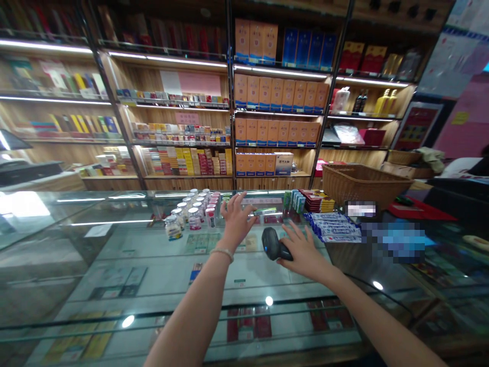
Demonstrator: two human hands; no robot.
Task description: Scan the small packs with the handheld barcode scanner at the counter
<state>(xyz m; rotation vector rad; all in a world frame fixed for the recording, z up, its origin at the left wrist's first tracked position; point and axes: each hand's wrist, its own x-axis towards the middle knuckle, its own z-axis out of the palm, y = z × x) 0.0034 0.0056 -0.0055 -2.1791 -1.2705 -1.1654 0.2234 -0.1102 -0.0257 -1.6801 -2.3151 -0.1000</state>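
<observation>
My left hand (237, 220) reaches over the glass counter with its fingers spread. Beside it on the left stand rows of small white-capped jars (194, 218) and pink-and-white bottles (211, 215). A black handheld barcode scanner (270, 243) lies on the glass between my hands. My right hand (303, 252) is at the scanner's handle, fingers stretched out and apart, the thumb side against or very near it; exact contact is hard to tell. To the right of that hand lies a pile of blue-and-white packets (334, 227).
Small green and blue packs (293, 200) and red-and-yellow packs (317, 200) stand at the counter's far edge. A wicker basket (362, 178) is behind them. Boxed goods fill the wall shelves (267, 112). Flat packs show through the glass counter (153, 255).
</observation>
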